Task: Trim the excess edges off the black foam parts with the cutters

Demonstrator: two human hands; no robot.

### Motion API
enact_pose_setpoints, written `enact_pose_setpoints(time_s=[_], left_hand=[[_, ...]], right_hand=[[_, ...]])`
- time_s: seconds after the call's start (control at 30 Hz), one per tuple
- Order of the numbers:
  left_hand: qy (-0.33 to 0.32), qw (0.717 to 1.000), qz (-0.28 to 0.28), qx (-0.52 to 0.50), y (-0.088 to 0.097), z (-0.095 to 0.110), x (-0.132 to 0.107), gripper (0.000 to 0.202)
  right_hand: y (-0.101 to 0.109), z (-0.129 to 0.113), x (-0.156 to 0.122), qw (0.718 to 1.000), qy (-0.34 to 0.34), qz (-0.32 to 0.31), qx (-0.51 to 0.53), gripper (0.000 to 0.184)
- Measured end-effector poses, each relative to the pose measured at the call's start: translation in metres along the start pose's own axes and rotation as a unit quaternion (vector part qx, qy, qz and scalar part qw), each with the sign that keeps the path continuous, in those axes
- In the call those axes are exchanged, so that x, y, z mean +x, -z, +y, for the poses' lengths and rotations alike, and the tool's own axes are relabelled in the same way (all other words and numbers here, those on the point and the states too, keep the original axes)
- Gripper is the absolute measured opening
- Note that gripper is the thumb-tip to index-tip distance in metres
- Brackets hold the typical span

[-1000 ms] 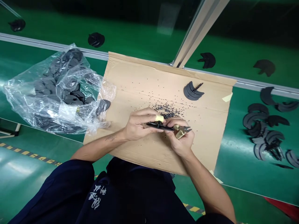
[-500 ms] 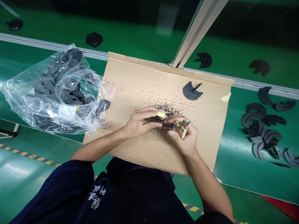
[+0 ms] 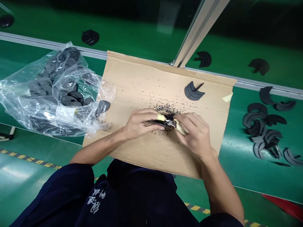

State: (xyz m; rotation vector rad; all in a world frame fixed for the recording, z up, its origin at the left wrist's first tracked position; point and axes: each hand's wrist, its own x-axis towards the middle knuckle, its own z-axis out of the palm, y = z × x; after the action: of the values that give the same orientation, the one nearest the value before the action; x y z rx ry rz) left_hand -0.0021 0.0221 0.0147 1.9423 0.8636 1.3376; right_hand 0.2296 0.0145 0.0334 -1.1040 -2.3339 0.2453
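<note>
My left hand (image 3: 141,124) grips a thin black plastic part (image 3: 157,123), and one of its fingers wears a yellow finger cot (image 3: 161,117). My right hand (image 3: 194,134) closes around small side cutters with beige handles (image 3: 180,127). The cutters' metal jaws (image 3: 170,123) sit against the black part, partly hidden by my fingers. Both hands are over a flattened cardboard sheet (image 3: 132,75). Black plastic granules (image 3: 167,110) lie scattered on it just beyond my hands. A curved black ribbed piece (image 3: 193,91) rests further up the cardboard.
To the left, a clear plastic bag (image 3: 44,94) holds several dark round parts. Several black curved pieces (image 3: 260,126) lie on the green bench to the right. An aluminium rail (image 3: 189,61) crosses the bench behind the cardboard, with a diagonal upright (image 3: 200,34).
My right hand has moved left, closer to my left hand, and the cutter jaws now meet the black part. The whole view has shifted slightly.
</note>
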Motion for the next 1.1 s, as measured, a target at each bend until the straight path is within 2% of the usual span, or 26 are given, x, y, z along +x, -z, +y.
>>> enact_pose_setpoints(time_s=[0.2, 0.33, 0.4, 0.47, 0.57, 0.63, 0.73, 0.83, 0.9, 0.97, 1.03, 1.1], left_hand=[[-0.031, 0.999, -0.007, 0.019, 0.002, -0.003, -0.002, 0.023], [-0.03, 1.0, -0.001, 0.006, 0.0, -0.005, -0.004, 0.023], [-0.018, 1.0, 0.007, -0.011, -0.002, -0.005, -0.004, 0.025], [0.005, 1.0, 0.014, -0.021, -0.003, -0.004, -0.003, 0.026], [0.034, 0.999, 0.019, -0.017, -0.003, -0.003, -0.001, 0.026], [0.037, 0.999, 0.023, -0.02, -0.003, -0.003, -0.001, 0.025], [0.023, 0.999, 0.017, -0.023, 0.0, -0.005, -0.001, 0.025], [-0.034, 0.998, -0.012, 0.049, 0.002, -0.009, -0.002, 0.02], [-0.085, 0.985, -0.048, 0.143, 0.002, -0.011, -0.004, 0.018], [-0.105, 0.966, -0.085, 0.219, 0.001, -0.012, -0.006, 0.022], [-0.097, 0.964, -0.098, 0.226, 0.0, -0.012, -0.007, 0.028], [-0.077, 0.979, -0.086, 0.166, -0.001, -0.012, -0.008, 0.032]], right_hand=[[0.008, -0.001, 0.004, 0.994, 0.051, -0.002, -0.095, 0.013], [0.007, 0.001, 0.006, 0.993, 0.059, 0.0, -0.102, 0.015], [0.004, 0.003, 0.005, 0.999, 0.027, -0.005, -0.04, 0.018], [0.0, 0.003, 0.005, 0.996, -0.045, 0.003, 0.082, 0.014], [-0.006, -0.003, 0.004, 0.949, -0.134, 0.01, 0.285, 0.017], [-0.009, -0.009, 0.003, 0.932, -0.13, 0.012, 0.339, 0.021], [-0.008, -0.015, 0.004, 0.957, -0.083, 0.038, 0.275, 0.007], [0.001, -0.019, 0.004, 0.994, -0.02, 0.039, 0.101, 0.011], [0.009, -0.024, 0.005, 0.999, 0.018, 0.009, -0.033, 0.015], [0.018, -0.031, 0.006, 0.993, 0.053, -0.025, -0.102, 0.018], [0.026, -0.036, 0.006, 0.993, 0.09, -0.053, -0.053, 0.016], [0.032, -0.034, 0.004, 0.992, 0.092, -0.055, 0.069, 0.015]])
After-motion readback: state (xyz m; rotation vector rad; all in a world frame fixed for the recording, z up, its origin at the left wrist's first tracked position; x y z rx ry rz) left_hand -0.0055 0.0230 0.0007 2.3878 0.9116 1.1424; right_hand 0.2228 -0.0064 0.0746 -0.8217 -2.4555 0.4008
